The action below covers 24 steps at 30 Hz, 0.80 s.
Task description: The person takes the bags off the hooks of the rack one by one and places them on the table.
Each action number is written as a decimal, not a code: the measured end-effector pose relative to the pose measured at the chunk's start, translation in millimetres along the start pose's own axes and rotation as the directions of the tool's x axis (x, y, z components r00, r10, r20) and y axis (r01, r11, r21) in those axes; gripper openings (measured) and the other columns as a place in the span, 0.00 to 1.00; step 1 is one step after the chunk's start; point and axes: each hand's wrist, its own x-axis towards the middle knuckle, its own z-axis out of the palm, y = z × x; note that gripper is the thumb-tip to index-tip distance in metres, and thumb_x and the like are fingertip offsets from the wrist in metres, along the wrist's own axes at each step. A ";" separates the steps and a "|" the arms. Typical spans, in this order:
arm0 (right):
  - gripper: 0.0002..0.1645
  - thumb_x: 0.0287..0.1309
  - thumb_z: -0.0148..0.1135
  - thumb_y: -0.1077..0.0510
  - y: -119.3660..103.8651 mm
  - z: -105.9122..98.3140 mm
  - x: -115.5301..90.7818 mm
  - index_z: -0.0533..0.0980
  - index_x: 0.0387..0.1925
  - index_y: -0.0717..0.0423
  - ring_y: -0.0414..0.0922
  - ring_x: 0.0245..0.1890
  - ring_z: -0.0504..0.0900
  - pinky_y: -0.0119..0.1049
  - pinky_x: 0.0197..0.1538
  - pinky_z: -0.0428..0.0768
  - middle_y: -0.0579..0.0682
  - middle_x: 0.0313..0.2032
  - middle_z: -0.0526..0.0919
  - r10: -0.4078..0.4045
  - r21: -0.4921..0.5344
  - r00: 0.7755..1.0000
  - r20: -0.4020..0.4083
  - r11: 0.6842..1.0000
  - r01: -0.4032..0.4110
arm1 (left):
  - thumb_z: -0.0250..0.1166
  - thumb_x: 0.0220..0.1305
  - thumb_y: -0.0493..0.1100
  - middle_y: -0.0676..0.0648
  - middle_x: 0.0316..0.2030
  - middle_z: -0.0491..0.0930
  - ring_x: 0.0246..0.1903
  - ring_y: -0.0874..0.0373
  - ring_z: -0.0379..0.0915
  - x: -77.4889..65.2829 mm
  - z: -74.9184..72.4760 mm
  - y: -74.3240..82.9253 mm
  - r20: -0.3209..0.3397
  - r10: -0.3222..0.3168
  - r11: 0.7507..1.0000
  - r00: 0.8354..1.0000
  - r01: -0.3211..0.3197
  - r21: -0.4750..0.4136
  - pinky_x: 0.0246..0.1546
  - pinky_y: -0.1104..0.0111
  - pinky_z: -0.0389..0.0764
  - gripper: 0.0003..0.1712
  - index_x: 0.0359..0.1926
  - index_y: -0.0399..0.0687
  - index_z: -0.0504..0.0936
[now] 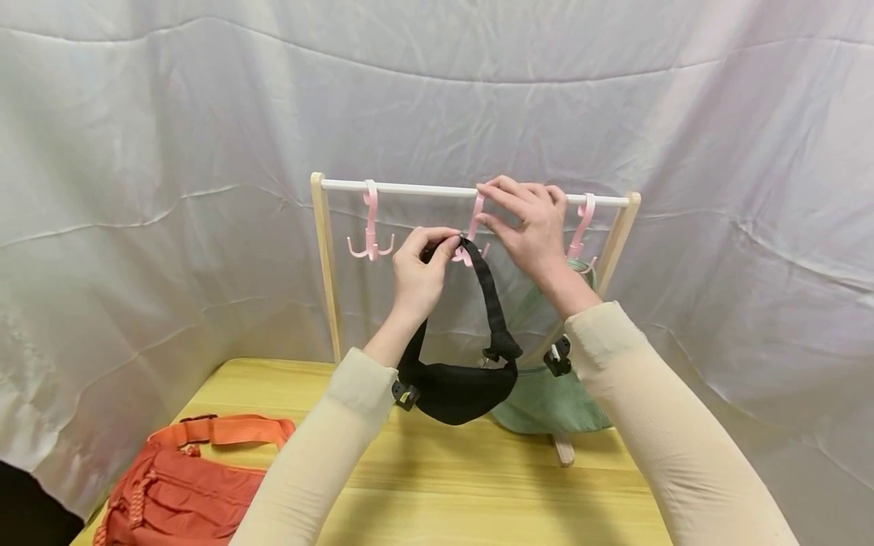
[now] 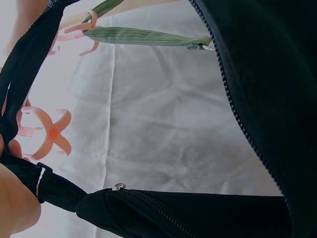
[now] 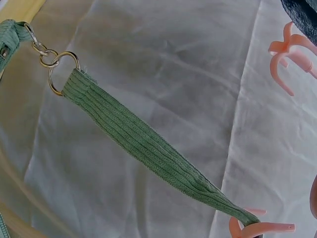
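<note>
A small black zippered bag point(image 1: 464, 390) hangs in the air by its strap point(image 1: 488, 292). My left hand point(image 1: 419, 273) pinches the top of that strap, just in front of the prongs of the middle pink hook point(image 1: 473, 220). At the rail, my right hand point(image 1: 529, 224) holds the upper stem of this hook between thumb and fingers. In the left wrist view the strap passes by the thumb, and the hook's prongs stand close behind. A green corduroy bag point(image 1: 556, 402) hangs from the right pink hook point(image 1: 580, 224), partly behind my right forearm.
The white rail point(image 1: 423, 189) sits between wooden posts on a yellow wood-grain table point(image 1: 423, 500). Another pink hook point(image 1: 371, 220) hangs at the left. An orange-red bag point(image 1: 191, 485) lies at the table's left front. Behind everything is a grey-white curtain point(image 1: 225, 136).
</note>
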 end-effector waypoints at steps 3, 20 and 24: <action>0.25 0.57 0.77 0.50 0.2 -0.4 0.1 0.86 0.56 0.50 0.53 0.49 0.80 0.57 0.62 0.59 0.50 0.53 0.88 -0.001 0.003 1.000 0.008 1.000 0.001 | 0.70 0.68 0.33 0.40 0.40 0.84 0.40 0.62 0.80 -3.2 -0.9 -0.2 -0.003 -0.008 1.000 1.000 0.008 -0.017 0.43 0.73 0.81 0.07 0.44 0.33 0.88; 0.26 0.61 0.75 0.51 5.8 -3.9 -2.5 0.84 0.61 0.51 0.53 0.52 0.80 0.58 0.62 0.60 0.50 0.59 0.86 -0.021 -0.018 0.999 0.044 1.000 0.022 | 0.68 0.66 0.26 0.32 0.36 0.80 0.34 0.64 0.78 -22.4 -12.7 0.8 -0.036 -0.058 0.998 0.998 0.057 -0.034 0.40 0.76 0.81 0.06 0.43 0.25 0.86; 0.28 0.60 0.75 0.50 5.8 -6.0 -2.7 0.83 0.62 0.51 0.53 0.53 0.80 0.58 0.62 0.60 0.50 0.61 0.84 -0.019 -0.025 0.998 0.057 0.999 0.020 | 0.68 0.65 0.25 0.31 0.36 0.80 0.33 0.65 0.78 -27.4 -15.9 -0.2 -0.038 -0.074 0.997 0.997 0.072 -0.031 0.39 0.77 0.81 0.06 0.42 0.25 0.86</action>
